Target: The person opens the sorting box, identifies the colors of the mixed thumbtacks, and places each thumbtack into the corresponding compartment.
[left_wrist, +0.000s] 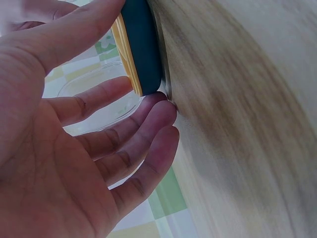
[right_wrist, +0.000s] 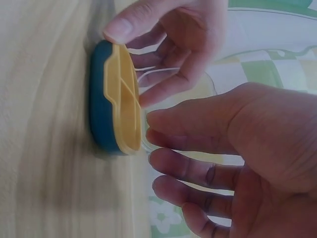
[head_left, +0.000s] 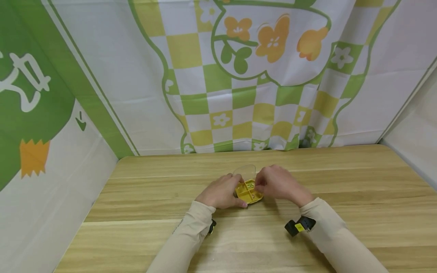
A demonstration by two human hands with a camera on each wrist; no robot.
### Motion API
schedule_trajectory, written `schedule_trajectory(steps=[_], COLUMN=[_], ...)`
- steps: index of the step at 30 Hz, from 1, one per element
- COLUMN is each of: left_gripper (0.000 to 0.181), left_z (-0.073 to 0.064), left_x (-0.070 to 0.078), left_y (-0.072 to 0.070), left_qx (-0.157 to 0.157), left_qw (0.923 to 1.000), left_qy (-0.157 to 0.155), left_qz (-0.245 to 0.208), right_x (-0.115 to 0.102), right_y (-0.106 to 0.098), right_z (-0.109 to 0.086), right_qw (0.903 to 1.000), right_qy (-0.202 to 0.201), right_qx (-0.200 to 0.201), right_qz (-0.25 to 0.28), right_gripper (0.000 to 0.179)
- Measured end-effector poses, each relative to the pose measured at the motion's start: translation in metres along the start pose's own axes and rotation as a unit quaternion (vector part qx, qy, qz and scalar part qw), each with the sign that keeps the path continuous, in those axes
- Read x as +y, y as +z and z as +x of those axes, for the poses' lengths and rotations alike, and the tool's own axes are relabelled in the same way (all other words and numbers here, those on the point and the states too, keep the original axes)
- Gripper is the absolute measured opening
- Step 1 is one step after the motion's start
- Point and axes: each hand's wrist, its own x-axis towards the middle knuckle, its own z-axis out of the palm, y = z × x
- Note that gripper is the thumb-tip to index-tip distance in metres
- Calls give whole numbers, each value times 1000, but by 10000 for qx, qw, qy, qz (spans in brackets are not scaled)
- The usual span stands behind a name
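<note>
A small compartment box (head_left: 244, 196) with a yellow divided insert stands on the table, its clear lid (head_left: 246, 173) raised at the back. Its teal outer shell (right_wrist: 100, 99) shows in the wrist views. My left hand (head_left: 222, 191) grips the box from the left, thumb at the near side and index finger at the far rim. Small shiny round pieces (head_left: 251, 185) lie in the far right compartment. At the right end, my right hand (head_left: 278, 184) has thumb and index fingertips close together over the compartments; I cannot tell whether something small is between them.
The wooden table (head_left: 143, 197) runs back to a hanging cloth (head_left: 191, 102) with green and yellow checks. A black wrist strap (head_left: 300, 226) with a yellow tag is on the right sleeve. White and green cloth walls stand at the sides.
</note>
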Motion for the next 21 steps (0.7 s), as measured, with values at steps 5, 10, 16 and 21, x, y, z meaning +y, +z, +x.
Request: schedule_trajectory(steps=[5,10,16,21], left_gripper=[66,66,66,67], left_z=[0,1,1,1], left_x=[-1,-1,-1,0], left_y=[0,1,1,1], left_qx=[-7,0,15,28], left_qw=[10000,10000,10000,10000], left_qy=[-12,-33,-29,-35], left_qz=[6,11,0,-14], right_x=[2,4,7,10], right_y=[-3,-5,-7,-10], right_z=[-1,-2,-2,-3], right_qw=[10000,9999,9998,9996], right_qy=[93,117,170,232], right_qx=[7,6,76,162], right_qz=[26,54,49,9], right_gripper=[8,8,6,5])
